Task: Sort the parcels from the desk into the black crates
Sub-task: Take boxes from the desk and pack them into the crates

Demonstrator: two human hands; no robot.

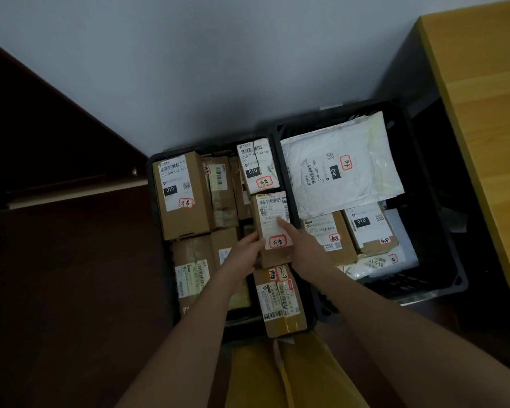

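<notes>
So the box (273, 228) in play is a small brown carton sitting over the right edge of the left crate (159, 231), right up against the divider with the right crate (424, 201). Its long axis runs away from the person, label up.

The left hand (243, 254) has it by the near-left side, fingers curled round the edge, so that's the hand actually holding it. The right hand (304, 248) comes in from the near-right with the forefinger straight, tip resting on the label, other fingers look tucked. Both hands are about equally close, and the box lies just ahead of the fingers, so I'd guess the next move is simply lowering or nudging it into the gap between the neighbours.

Labels: the box has a barcode slip and a red-ringed handwritten stamp I can't read. The big carton (183, 195) at the left shows "010-010-L30-551" and a black "010". The white mailer (336, 166) in the right crate reads "060-068-405" and "060". The worktop (483, 113) is off to the right.
</notes>
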